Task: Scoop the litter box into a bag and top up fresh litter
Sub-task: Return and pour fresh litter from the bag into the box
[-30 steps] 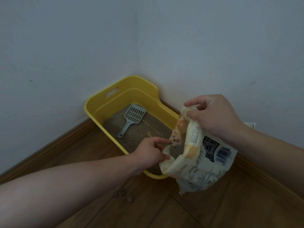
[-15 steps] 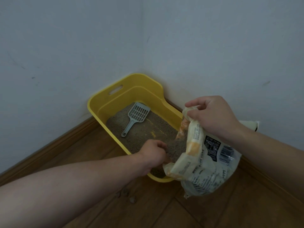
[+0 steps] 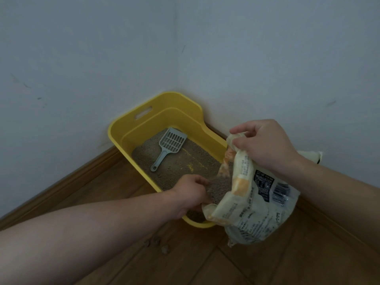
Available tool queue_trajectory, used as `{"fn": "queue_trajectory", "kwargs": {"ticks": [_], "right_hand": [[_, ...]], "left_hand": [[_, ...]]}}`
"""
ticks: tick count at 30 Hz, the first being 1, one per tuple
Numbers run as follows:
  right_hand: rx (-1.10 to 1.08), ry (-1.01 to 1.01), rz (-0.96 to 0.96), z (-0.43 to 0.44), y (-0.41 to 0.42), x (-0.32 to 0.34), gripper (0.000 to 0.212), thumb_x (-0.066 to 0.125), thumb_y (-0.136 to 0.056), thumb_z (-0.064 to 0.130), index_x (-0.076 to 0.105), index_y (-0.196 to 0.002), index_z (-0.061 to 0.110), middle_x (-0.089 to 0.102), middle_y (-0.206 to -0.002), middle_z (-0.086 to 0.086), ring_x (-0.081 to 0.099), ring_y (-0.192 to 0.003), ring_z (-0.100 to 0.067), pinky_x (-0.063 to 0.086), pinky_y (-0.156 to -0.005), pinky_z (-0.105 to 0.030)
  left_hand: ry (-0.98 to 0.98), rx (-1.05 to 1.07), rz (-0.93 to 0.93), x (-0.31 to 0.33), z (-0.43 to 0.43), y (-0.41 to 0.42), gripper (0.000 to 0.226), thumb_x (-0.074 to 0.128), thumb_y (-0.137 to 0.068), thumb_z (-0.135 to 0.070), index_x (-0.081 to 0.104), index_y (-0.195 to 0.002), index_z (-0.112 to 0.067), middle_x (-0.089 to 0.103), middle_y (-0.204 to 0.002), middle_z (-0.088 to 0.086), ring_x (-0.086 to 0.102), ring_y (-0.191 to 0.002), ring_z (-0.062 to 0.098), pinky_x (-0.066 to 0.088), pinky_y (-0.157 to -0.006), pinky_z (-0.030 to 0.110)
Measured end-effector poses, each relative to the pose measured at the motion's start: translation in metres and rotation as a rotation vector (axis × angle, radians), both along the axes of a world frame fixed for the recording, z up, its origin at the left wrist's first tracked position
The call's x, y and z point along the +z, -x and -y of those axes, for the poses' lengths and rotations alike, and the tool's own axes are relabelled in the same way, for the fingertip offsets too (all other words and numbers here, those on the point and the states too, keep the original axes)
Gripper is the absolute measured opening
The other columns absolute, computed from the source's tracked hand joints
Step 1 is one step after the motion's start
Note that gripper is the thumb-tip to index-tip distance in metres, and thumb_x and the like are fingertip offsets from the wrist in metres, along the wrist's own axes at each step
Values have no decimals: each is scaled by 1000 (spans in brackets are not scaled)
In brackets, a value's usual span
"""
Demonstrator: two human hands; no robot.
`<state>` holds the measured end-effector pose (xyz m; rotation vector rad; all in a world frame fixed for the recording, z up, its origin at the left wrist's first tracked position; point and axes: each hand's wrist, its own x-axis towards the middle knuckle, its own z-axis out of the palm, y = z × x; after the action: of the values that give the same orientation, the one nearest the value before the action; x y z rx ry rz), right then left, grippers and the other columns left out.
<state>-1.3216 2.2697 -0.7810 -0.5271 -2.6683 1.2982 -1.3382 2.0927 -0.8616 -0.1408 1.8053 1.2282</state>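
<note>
With the fingers (image 3: 241,130) of our right hand (image 3: 265,145) curled we pinch the litter bag (image 3: 257,206) at its top, our left hand (image 3: 189,192) curled round its lower lip, over the yellow litter box (image 3: 123,132).

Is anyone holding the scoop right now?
No, the scoop lies on the litter inside the yellow box, untouched.

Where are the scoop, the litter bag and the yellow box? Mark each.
scoop (image 3: 172,142), head view, on its slotted blade.
litter bag (image 3: 257,214), head view, on its printed side.
yellow box (image 3: 174,101), head view, on its far wall.
</note>
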Motion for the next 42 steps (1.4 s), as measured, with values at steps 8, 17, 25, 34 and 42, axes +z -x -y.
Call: {"fn": "queue_trajectory", "kwargs": {"ticks": [8,17,25,34,42], "right_hand": [[23,-8,-43,-9,-25,16,25,71,-82,8,75,-88,32,71,-84,2,67,-65,-13,49,-52,-24],[23,-78,-50,-21,-50,28,23,72,-81,7,77,-97,23,69,-77,11,63,-62,-1,42,-47,-11],[21,-124,-68,-32,-67,32,24,72,-80,6,77,-95,24,63,-72,17,57,-56,11,39,-48,-3],[-6,-202,-59,-57,-92,31,28,72,-78,7,77,-100,24,63,-76,14,57,-67,1,44,-63,-17],[-11,-232,-37,-76,-117,29,27,71,-81,9,76,-97,30,70,-87,-3,64,-76,-17,54,-69,-33]], "left_hand": [[-46,-18,-71,15,0,-7,51,68,-78,14,60,-100,-32,55,-131,16,66,-96,30,56,-54,25],[-88,-61,-198,32,-5,-19,69,68,-76,15,54,-119,-35,56,-128,15,69,-87,28,60,-61,33],[-85,-83,-255,44,-9,-28,62,68,-78,14,57,-126,-24,65,-87,9,68,-74,22,61,-66,36],[-50,-120,-359,58,-19,-43,63,70,-77,15,60,-127,-21,66,-94,14,70,-74,26,60,-61,33],[-27,-149,-421,67,-31,-55,66,73,-73,14,62,-123,-27,65,-95,14,69,-73,28,62,-68,45]]}}
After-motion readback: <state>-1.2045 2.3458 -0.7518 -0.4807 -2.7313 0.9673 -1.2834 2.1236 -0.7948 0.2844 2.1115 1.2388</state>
